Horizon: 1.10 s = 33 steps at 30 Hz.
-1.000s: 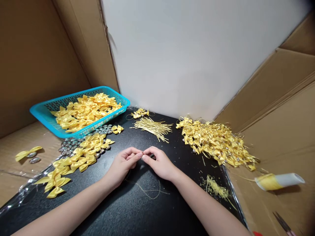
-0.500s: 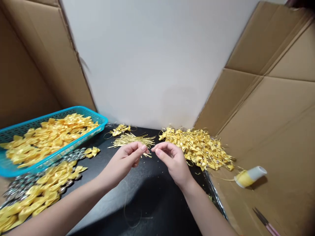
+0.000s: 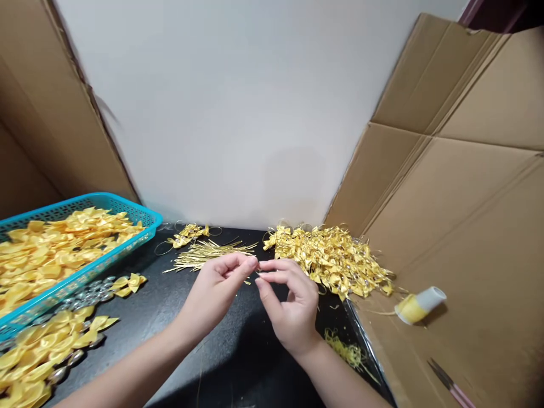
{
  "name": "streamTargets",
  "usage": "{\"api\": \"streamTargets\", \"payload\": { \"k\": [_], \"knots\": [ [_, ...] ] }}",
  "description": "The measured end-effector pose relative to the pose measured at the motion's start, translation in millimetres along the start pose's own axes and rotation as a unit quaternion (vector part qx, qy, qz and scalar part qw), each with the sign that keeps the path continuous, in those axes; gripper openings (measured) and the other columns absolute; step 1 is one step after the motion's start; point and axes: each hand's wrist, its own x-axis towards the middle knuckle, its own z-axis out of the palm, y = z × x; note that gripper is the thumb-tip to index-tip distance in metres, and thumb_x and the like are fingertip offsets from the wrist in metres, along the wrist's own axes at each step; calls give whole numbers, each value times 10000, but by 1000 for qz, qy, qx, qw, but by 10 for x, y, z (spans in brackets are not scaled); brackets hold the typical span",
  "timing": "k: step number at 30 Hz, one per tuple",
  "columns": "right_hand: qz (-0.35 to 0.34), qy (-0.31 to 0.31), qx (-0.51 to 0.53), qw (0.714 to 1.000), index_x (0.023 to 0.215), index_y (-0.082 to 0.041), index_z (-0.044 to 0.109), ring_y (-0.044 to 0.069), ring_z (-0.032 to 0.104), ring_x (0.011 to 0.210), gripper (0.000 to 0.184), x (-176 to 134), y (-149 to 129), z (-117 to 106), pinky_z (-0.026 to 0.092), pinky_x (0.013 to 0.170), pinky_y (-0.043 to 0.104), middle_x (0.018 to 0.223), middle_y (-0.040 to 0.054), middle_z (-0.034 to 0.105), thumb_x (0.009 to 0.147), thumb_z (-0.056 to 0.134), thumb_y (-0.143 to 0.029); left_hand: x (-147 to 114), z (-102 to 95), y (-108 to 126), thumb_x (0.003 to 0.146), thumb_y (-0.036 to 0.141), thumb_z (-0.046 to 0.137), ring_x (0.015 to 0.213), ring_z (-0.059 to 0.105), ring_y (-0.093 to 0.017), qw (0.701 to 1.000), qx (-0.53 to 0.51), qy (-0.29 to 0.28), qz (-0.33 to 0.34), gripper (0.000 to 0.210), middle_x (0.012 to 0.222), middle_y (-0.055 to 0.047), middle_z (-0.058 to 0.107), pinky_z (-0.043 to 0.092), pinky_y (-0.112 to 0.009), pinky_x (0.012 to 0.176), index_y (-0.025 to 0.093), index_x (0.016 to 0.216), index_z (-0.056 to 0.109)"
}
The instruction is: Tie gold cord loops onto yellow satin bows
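Observation:
My left hand is closed in a pinch, thumb against forefinger, above the black tabletop. Close against its fingertips is my right hand, its thumb and first fingers drawn together. Something tiny and thin seems to be between the two hands, too small to make out. Just behind my left hand lies a bundle of gold twist ties. A heap of small yellow bows with gold ties sits beyond my right hand.
At left stands a blue basket of yellow ribbon bows. Before it lie more bows and silvery beads. On the right are tangled yellow thread, a thread spool and scissors. Cardboard walls the sides.
The view has shifted so most things appear further left. My right hand has come nearer the left, its fingers straighter and now meeting the left fingertips. The tangled thread shows more.

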Motion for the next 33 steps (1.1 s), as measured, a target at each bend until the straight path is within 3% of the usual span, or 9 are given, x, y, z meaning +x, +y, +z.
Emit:
{"api": "streamTargets", "payload": {
  "k": [4, 10, 13, 17, 20, 23, 25, 30, 33],
  "knots": [
    [-101, 14, -77, 992, 864, -219, 695, 158, 712, 758, 170, -25, 74, 11, 578, 712, 321, 833, 33, 762, 829, 659, -56, -9, -3, -54, 797, 497, 645, 592, 398, -116, 1000, -17, -14, -22, 384, 592, 30, 501, 346, -226, 561, 161, 611, 627],
    [-217, -3, -175, 960, 902, -207, 678, 158, 705, 719, 159, -25, 218, -46, 552, 663, 309, 802, 40, 764, 839, 656, -63, -17, 12, -53, 765, 499, 674, 478, 213, -89, 998, -25, -29, -57, 373, 483, 74, 331, 210, -219, 438, 171, 589, 641],
    [-187, -31, -184, 964, 821, -246, 656, 161, 696, 678, 171, 9, 212, -79, 548, 651, 322, 767, 24, 755, 848, 635, -78, -16, 7, -40, 743, 497, 687, 463, 218, -90, 997, -26, -43, -64, 378, 461, 73, 333, 199, -218, 424, 180, 550, 614],
    [-109, -59, -150, 981, 759, -267, 627, 169, 689, 659, 196, 73, 151, -119, 554, 664, 363, 738, 14, 742, 852, 594, -98, 17, -72, -44, 784, 486, 647, 530, 432, -127, 996, 6, -85, -39, 353, 522, 35, 507, 381, -228, 524, 190, 592, 649],
    [-67, -70, -100, 990, 745, -246, 622, 164, 688, 669, 180, 117, 109, -144, 560, 661, 356, 738, 19, 735, 833, 605, -91, 72, -209, -28, 783, 466, 663, 794, 631, -213, 989, 42, -138, -28, 267, 821, -36, 723, 503, -302, 726, 210, 800, 739],
    [-45, -98, -60, 992, 729, -228, 622, 150, 687, 678, 182, 144, 71, -157, 564, 662, 328, 742, 20, 732, 811, 618, -66, 107, -323, 28, 750, 405, 720, 1055, 647, -261, 992, 31, -123, -19, 322, 1122, -68, 728, 511, -350, 886, 247, 1029, 734],
    [-35, -116, -49, 991, 722, -226, 623, 149, 687, 681, 178, 150, 50, -160, 567, 665, 322, 741, 20, 733, 806, 620, -69, 100, -339, 68, 753, 365, 724, 1102, 639, -260, 991, 5, -135, -9, 328, 1152, -72, 720, 500, -355, 928, 248, 1059, 726],
    [-18, -145, -49, 988, 699, -223, 624, 157, 701, 701, 162, 145, 39, -174, 569, 666, 312, 729, 16, 735, 802, 649, -101, 57, -266, 72, 808, 358, 674, 812, 662, -192, 961, -40, -264, -74, 169, 826, -30, 722, 511, -305, 788, 209, 880, 710],
    [3, -154, -55, 987, 687, -222, 631, 156, 700, 695, 157, 137, 62, -182, 566, 657, 305, 724, 16, 735, 800, 654, -114, 76, -261, 26, 806, 375, 662, 634, 563, -139, 952, -27, -284, -114, 188, 702, 3, 658, 443, -243, 631, 190, 773, 671]
  ]
}}
